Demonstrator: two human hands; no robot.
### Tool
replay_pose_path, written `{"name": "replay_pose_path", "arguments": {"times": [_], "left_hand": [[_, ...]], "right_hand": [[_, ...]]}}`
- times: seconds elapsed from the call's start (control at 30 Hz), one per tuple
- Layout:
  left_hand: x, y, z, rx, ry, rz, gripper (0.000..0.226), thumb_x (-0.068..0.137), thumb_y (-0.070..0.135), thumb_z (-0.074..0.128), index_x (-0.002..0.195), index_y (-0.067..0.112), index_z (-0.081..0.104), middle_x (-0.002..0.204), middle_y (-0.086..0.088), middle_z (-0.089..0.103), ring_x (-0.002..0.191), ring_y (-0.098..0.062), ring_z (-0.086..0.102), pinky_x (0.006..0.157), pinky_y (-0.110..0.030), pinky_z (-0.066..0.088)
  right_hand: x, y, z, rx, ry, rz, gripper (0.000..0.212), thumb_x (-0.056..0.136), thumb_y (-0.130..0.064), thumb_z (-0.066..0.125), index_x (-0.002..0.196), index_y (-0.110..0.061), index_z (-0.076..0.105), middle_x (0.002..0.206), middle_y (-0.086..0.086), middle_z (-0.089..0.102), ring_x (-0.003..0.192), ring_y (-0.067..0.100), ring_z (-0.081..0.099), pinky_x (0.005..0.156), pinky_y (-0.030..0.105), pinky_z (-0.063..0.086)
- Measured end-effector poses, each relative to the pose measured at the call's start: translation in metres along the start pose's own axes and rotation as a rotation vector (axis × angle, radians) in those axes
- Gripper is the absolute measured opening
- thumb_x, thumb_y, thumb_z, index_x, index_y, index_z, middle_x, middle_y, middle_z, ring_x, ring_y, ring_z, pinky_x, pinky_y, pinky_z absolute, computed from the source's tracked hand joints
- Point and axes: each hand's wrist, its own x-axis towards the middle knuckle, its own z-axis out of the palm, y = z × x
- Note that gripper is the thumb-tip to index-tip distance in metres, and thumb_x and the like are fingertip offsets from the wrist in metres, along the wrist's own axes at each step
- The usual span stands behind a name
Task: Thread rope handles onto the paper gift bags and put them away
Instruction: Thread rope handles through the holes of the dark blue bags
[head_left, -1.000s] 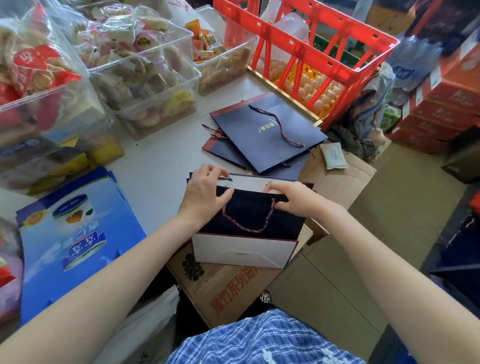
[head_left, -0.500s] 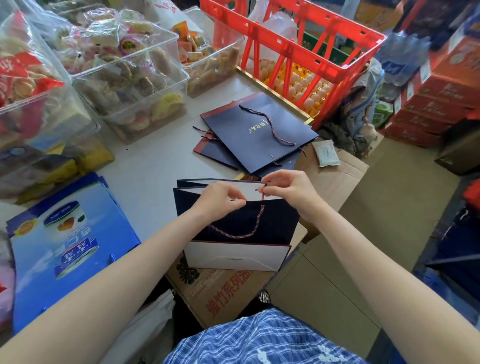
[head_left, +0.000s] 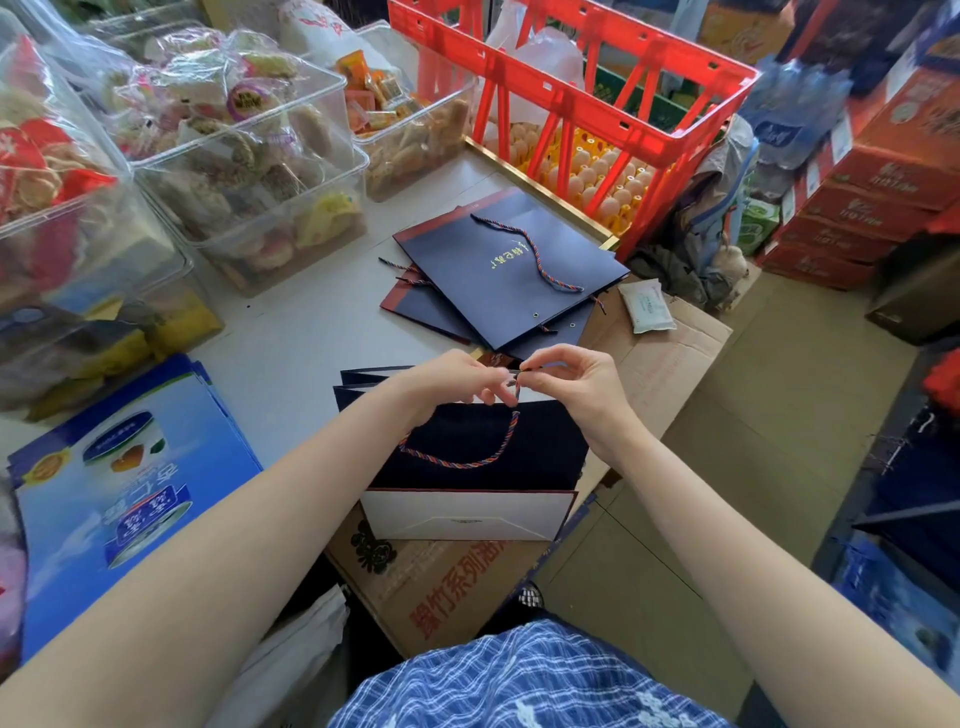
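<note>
At left, blue printed cartons (head_left: 119, 499) lie flat on the table (head_left: 291, 343). At centre, the navy gift bag (head_left: 478, 452) lies flat, partly over a cardboard box (head_left: 441, 587). The left hand (head_left: 449, 379) pinches the free end of the rope handle (head_left: 467, 460) at the bag's top edge; the right hand (head_left: 571, 379) pinches the same end from the other side. The step in hand appears to be knotting or threading this end. The next move calls for securing it. Finished bags (head_left: 498, 275) lie beyond.
</note>
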Motion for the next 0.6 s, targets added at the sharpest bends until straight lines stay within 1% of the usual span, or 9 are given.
{"name": "replay_pose_path", "arguments": {"times": [0.1,0.17,0.23,0.3,0.33,0.37,0.43,0.5,0.6], "left_hand": [[0.003,0.002,0.002,0.089,-0.015,-0.077,0.049,0.098,0.045,0.032,0.084,0.025,0.074,0.11,-0.005,0.057,0.112,-0.022,0.048,0.102,-0.034,0.035],[0.004,0.004,0.001,0.113,-0.049,-0.124,0.047,0.095,0.051,0.035,0.087,0.026,0.074,0.115,-0.006,0.054,0.115,-0.024,0.046,0.106,-0.039,0.034],[0.005,0.006,-0.001,0.066,-0.1,-0.16,0.041,0.091,0.052,0.046,0.096,0.023,0.073,0.11,-0.003,0.05,0.104,-0.02,0.045,0.099,-0.034,0.037],[0.006,0.004,-0.003,0.019,-0.113,-0.18,0.034,0.084,0.045,0.061,0.097,0.015,0.071,0.092,-0.001,0.046,0.076,-0.015,0.038,0.074,-0.024,0.037],[0.008,0.003,-0.004,-0.005,-0.098,-0.193,0.032,0.08,0.04,0.068,0.094,0.011,0.069,0.083,0.0,0.044,0.066,-0.013,0.032,0.063,-0.022,0.031],[0.011,0.001,-0.004,-0.034,-0.071,-0.204,0.028,0.077,0.034,0.073,0.087,0.009,0.066,0.075,0.0,0.041,0.059,-0.012,0.029,0.057,-0.021,0.027],[0.013,-0.002,-0.001,-0.106,0.009,-0.19,0.022,0.078,0.027,0.073,0.078,0.009,0.06,0.068,0.0,0.041,0.055,-0.011,0.028,0.055,-0.021,0.027],[0.01,-0.007,0.003,-0.188,0.093,-0.124,0.019,0.08,0.024,0.072,0.086,0.008,0.064,0.067,-0.002,0.044,0.056,-0.012,0.032,0.056,-0.021,0.031],[0.005,-0.018,0.01,-0.247,0.199,0.044,0.02,0.08,0.024,0.072,0.093,0.008,0.071,0.081,-0.005,0.06,0.071,-0.013,0.048,0.066,-0.022,0.04]], "right_hand": [[-0.003,0.0,0.001,0.056,0.012,0.002,0.01,0.077,0.0,0.072,0.08,-0.01,0.07,0.078,0.003,0.071,0.077,0.015,0.067,0.077,0.025,0.053],[-0.006,0.001,0.004,0.099,0.0,0.003,0.01,0.077,0.0,0.072,0.08,-0.01,0.071,0.079,0.005,0.071,0.079,0.019,0.067,0.079,0.028,0.054],[-0.009,0.002,0.005,0.092,-0.037,0.004,0.012,0.077,-0.001,0.072,0.079,-0.012,0.072,0.081,0.005,0.072,0.083,0.021,0.067,0.082,0.03,0.053],[-0.009,-0.002,0.004,0.007,-0.1,-0.018,0.014,0.077,-0.001,0.072,0.078,-0.015,0.071,0.082,0.003,0.072,0.083,0.018,0.067,0.082,0.027,0.053],[-0.007,-0.004,0.003,-0.088,-0.134,-0.042,0.016,0.077,-0.002,0.072,0.078,-0.018,0.07,0.082,0.002,0.071,0.083,0.017,0.067,0.082,0.025,0.053],[-0.005,-0.006,0.002,-0.217,-0.159,-0.069,0.016,0.078,-0.006,0.073,0.077,-0.021,0.069,0.083,-0.001,0.07,0.084,0.015,0.066,0.083,0.024,0.052],[0.0,-0.009,-0.001,-0.438,-0.156,-0.097,0.014,0.079,-0.013,0.073,0.078,-0.025,0.067,0.082,-0.009,0.068,0.084,0.007,0.063,0.083,0.019,0.047],[0.002,-0.007,-0.002,-0.5,-0.139,-0.056,0.009,0.08,-0.016,0.073,0.079,-0.023,0.067,0.08,-0.011,0.067,0.081,0.002,0.062,0.079,0.018,0.046],[0.005,-0.009,0.001,-0.561,-0.15,-0.002,0.008,0.08,-0.014,0.072,0.079,-0.02,0.067,0.078,-0.009,0.066,0.076,0.002,0.06,0.072,0.017,0.046]]}}
